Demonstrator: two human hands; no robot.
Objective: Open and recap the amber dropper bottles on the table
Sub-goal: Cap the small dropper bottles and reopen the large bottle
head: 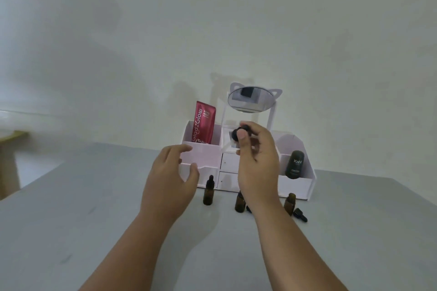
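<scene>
Amber glass is seen in 3 small dropper bottles lined up on the grey table (94, 231) just in front of the white desk organiser (305, 186), a row that appears to be kept close together so each can be reached in turn. The left amber bottle (208, 193), at 9 o'clock of the row, is capped with its black dropper top and stands upright. The middle amber bottle (239, 203) is partly hidden behind the right wrist, and whether it is capped cannot be told. The right amber bottle (290, 203), at 3 o'clock of the row, is open, and a loose black dropper cap (300, 214) is laid on its side just beside it, at its 4 o'clock, apparently parked there for recapping.

A black dropper cap (240, 131) is held up above the row, at 12 o'clock of the middle bottle, by the right hand (257, 163). It is pinched between the thumb (241, 139) and the curled fingers, which are closed around it; a glass pipette below it cannot be made out.

The left hand (172, 179) is held half open, fingers spread and curved, with nothing in it and nothing touched. It is poised at 10 o'clock of the capped left bottle, presumably to steady or take it.

Behind, a red tube (204, 122) is stood in the organiser's left compartment, a dark bottle (294, 164) in its right, and a round mirror (251, 100) is mounted on top.
</scene>
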